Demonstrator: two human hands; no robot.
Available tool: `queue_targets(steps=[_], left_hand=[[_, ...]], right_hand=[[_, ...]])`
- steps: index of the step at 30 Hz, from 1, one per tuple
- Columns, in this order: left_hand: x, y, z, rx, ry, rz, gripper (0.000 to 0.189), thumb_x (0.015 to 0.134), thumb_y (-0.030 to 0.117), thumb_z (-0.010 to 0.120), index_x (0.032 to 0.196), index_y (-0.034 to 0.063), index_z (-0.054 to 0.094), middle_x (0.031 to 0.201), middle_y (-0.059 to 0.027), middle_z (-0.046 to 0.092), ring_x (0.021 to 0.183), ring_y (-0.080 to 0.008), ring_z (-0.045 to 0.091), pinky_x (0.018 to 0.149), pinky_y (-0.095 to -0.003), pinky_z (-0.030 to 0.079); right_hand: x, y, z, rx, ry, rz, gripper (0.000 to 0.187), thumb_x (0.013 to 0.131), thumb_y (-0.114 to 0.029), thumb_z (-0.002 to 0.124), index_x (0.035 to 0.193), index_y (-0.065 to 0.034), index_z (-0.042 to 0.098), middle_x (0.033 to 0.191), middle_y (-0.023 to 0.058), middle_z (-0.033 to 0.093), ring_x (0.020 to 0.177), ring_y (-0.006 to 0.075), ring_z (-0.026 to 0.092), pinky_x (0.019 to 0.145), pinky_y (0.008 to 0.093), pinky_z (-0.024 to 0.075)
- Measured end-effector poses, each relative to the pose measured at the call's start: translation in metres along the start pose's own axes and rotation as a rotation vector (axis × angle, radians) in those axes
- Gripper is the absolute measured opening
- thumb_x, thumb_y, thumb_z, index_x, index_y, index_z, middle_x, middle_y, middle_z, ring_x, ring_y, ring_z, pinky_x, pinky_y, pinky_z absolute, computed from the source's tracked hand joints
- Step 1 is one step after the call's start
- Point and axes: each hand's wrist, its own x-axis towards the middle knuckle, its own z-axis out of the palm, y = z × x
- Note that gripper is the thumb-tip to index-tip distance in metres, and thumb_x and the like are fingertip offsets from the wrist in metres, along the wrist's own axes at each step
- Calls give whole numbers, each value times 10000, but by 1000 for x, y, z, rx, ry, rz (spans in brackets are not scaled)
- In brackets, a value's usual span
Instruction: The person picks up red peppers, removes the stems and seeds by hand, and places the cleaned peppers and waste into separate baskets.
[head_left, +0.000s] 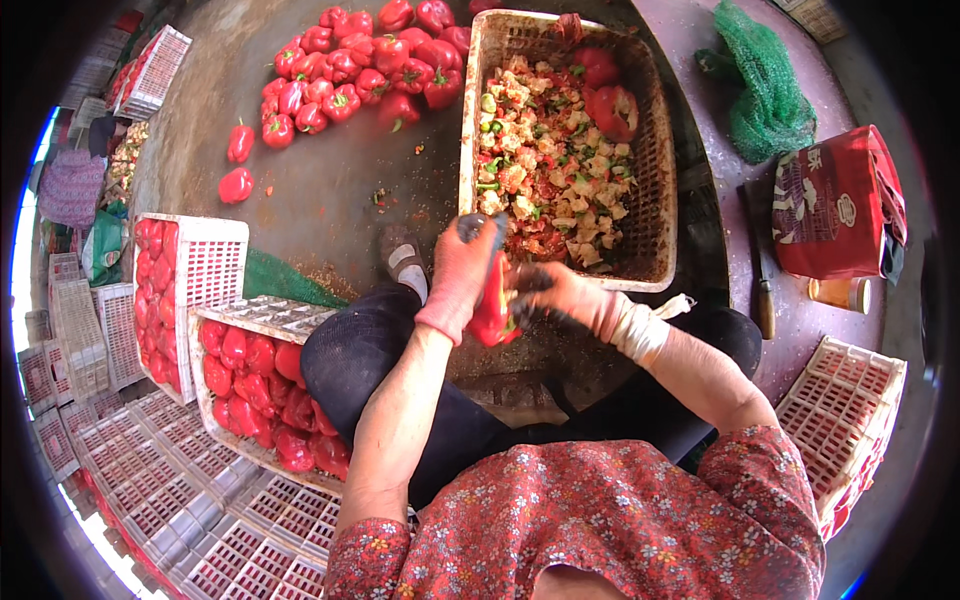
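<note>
My left hand (459, 262), in a pinkish glove with dark fingertips, grips a red bell pepper (491, 307) between my knees. Close against the pepper's right side is my right hand (559, 291), gloved, its dark fingers curled and blurred. Whether those fingers hold anything is hidden. Just beyond both hands stands a dirty white plastic crate (471, 150). Pale pepper cores and seeds (555, 165) cover its bottom, with a cut red pepper (613, 112) at its far right.
A heap of red bell peppers (367, 64) lies on the floor ahead. Pepper-filled crates (217, 255) stand at left, another crate (840, 412) at right. A long knife (765, 300), a jar (840, 295), a red bag (832, 202) and green netting (769, 82) lie to the right.
</note>
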Motion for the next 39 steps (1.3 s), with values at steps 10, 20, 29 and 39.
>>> queue_targets(steps=[10, 20, 29, 39], left_hand=[[-1, -20, 1, -427, -269, 263, 544, 888, 214, 689, 1347, 22, 469, 1252, -65, 544, 1056, -142, 561, 940, -283, 471], [1, -36, -3, -489, -108, 8, 262, 903, 54, 615, 1144, -44, 584, 1078, -147, 657, 1001, -219, 653, 916, -302, 529], [1, -25, -1, -927, -439, -264, 313, 945, 263, 558, 1112, 4, 616, 1041, -108, 669, 955, -230, 635, 861, -384, 528], [-6, -14, -4, -826, -588, -203, 369, 957, 203, 515, 1216, -60, 540, 1019, -127, 649, 939, -228, 630, 884, -351, 510]], right_hand=[[0, -31, -7, 656, 170, -16, 255, 918, -163, 647, 1124, -25, 588, 717, -2, 542, 610, 120, 522, 553, 286, 455], [-15, -17, -5, 258, -27, 64, 337, 887, -143, 688, 1181, -25, 570, 905, 42, 670, 715, 127, 647, 635, 268, 533], [-12, -32, 8, 425, 222, 24, 285, 881, -184, 686, 1093, -28, 575, 662, -1, 581, 517, 86, 532, 485, 213, 421], [-21, -47, 11, 217, 79, -50, 400, 813, -122, 725, 1170, -25, 573, 833, 26, 643, 623, 97, 587, 536, 217, 475]])
